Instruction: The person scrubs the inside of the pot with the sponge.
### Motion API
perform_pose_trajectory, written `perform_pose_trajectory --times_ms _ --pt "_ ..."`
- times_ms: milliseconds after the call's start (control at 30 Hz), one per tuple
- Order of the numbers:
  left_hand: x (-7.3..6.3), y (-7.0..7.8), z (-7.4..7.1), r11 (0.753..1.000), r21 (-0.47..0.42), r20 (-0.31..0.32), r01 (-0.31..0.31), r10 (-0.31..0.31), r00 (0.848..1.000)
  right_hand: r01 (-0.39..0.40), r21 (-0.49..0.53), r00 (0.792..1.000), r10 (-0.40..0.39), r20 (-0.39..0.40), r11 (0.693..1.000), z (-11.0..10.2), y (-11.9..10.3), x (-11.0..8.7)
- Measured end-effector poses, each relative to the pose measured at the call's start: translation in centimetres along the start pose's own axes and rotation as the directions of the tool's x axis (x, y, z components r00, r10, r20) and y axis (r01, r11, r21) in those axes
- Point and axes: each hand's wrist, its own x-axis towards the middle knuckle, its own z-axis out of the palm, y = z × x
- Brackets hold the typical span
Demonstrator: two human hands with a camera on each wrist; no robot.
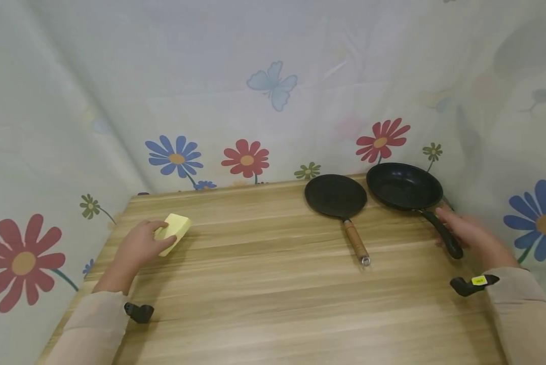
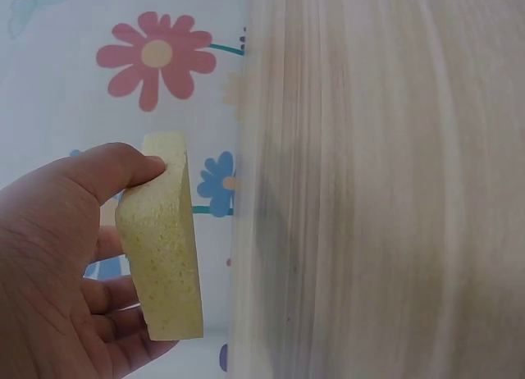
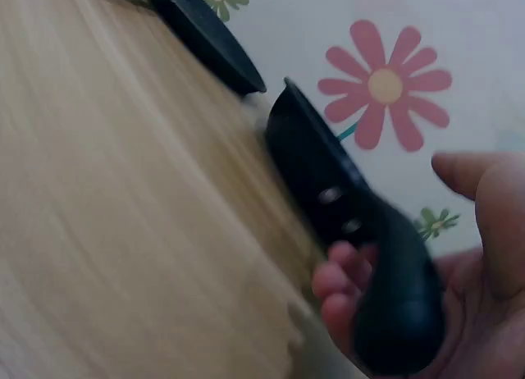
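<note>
A yellow sponge (image 1: 174, 232) is held in my left hand (image 1: 141, 246) above the table's left part. In the left wrist view, the thumb presses one face of the sponge (image 2: 164, 256) and the fingers lie behind it. Over at the right, my right hand (image 1: 475, 235) is at the black handle of a deep frying pan (image 1: 402, 185). The right wrist view has the fingertips (image 3: 340, 276) showing past the pan handle (image 3: 398, 297), while the thumb stands away from it. Whether the palm touches the handle, I cannot tell.
A flat black pan (image 1: 336, 195) with a wooden handle lies left of the frying pan, its handle toward me. Both pans are near the back edge of the wooden table (image 1: 264, 284). Flower-printed curtains (image 1: 209, 91) hang behind and at both sides.
</note>
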Motion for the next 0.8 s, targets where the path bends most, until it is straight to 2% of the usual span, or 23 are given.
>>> perform_pose_trajectory --times_ms 67,133,200,300,400,467,567,700,800 --pt "-0.1 -0.2 0.0 1.000 -0.007 0.008 0.005 -0.005 1.000 0.030 0.165 0.995 -0.046 0.091 0.986 0.4 0.9 0.6" --pt "-0.3 -0.3 0.1 1.000 -0.015 0.016 0.008 -0.008 1.000 0.063 0.329 0.980 -0.121 0.160 0.942 0.8 1.7 1.0" --pt "-0.5 -0.4 0.2 1.000 -0.020 0.021 0.013 -0.013 1.000 0.089 0.478 0.962 -0.201 0.187 0.874 1.0 2.4 1.2" --pt "-0.9 -0.5 0.3 1.000 -0.022 0.022 0.020 -0.020 1.000 0.135 0.634 0.925 -0.327 0.196 0.762 1.4 3.4 1.7" --pt "-0.9 -0.4 0.4 0.999 -0.024 0.027 0.024 -0.023 0.999 0.179 0.696 0.902 -0.399 0.166 0.695 1.5 3.9 1.9" --pt "-0.9 -0.4 0.4 0.999 -0.023 0.030 0.023 -0.022 0.999 0.216 0.688 0.902 -0.412 0.132 0.693 1.7 3.9 1.8" --pt "-0.9 -0.4 0.5 0.999 -0.026 0.033 0.020 -0.019 0.999 0.257 0.654 0.913 -0.400 0.076 0.712 2.0 3.7 1.7" --pt "-0.7 -0.5 0.7 0.999 -0.028 0.033 0.017 -0.016 0.999 0.288 0.577 0.930 -0.368 0.024 0.765 2.3 3.1 1.6" --pt "-0.6 -0.5 0.8 0.999 -0.028 0.033 0.018 -0.017 0.999 0.305 0.542 0.933 -0.360 -0.005 0.783 2.5 2.2 1.4"
